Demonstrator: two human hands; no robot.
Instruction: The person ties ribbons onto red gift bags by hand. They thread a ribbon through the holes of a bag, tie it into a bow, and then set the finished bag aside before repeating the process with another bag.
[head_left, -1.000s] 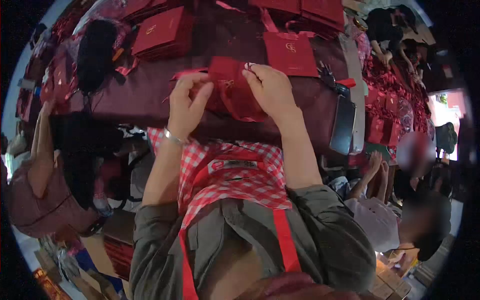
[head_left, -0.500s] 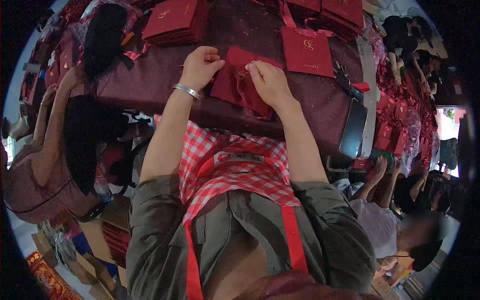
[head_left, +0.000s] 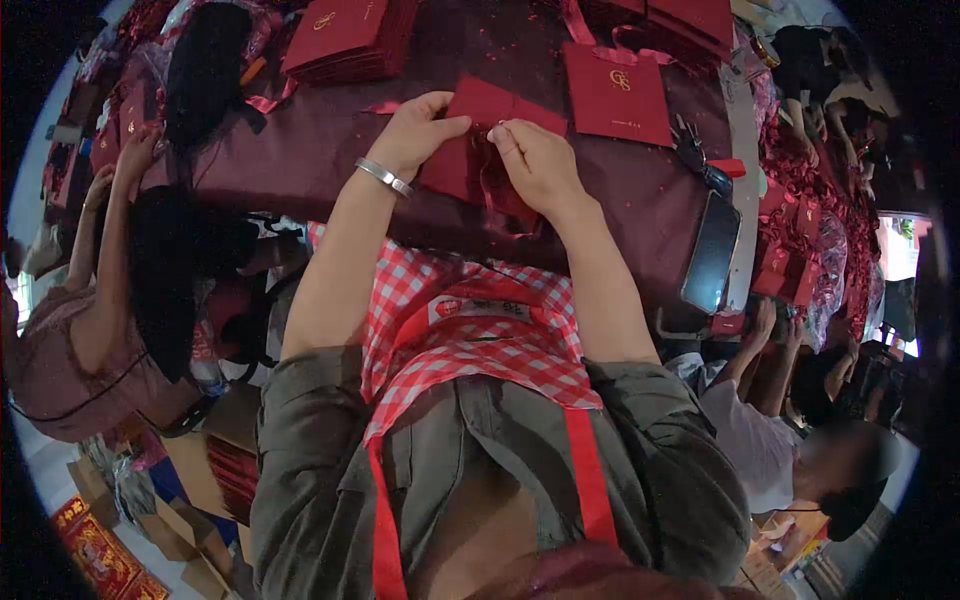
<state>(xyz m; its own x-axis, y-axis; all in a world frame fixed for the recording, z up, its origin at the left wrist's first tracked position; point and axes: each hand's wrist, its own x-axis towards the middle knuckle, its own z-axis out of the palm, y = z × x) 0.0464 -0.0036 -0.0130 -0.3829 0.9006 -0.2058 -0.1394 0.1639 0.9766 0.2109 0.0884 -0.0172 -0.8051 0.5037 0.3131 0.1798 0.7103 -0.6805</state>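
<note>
A dark red bag (head_left: 450, 168) lies tilted on the cloth-covered table in front of me, with a thin ribbon hanging over its face. My left hand (head_left: 418, 132) is at the bag's left edge, its fingers curled and thumb pointing right; what it grips there is hidden. My right hand (head_left: 535, 160) rests over the right part of the bag, thumb and forefinger pinched on the ribbon near the middle. To the right lies another red bag (head_left: 618, 95) with gold lettering and a ribbon handle.
Stacks of red bags stand at the back left (head_left: 345, 35) and back right (head_left: 690, 30). A phone (head_left: 712, 250) and a black object (head_left: 700, 155) lie at the right edge. Co-workers' arms (head_left: 120, 220) show at both sides.
My left hand has moved right, onto the left part of the bag. My right hand has hardly shifted. A co-worker's hand at the left has moved slightly.
</note>
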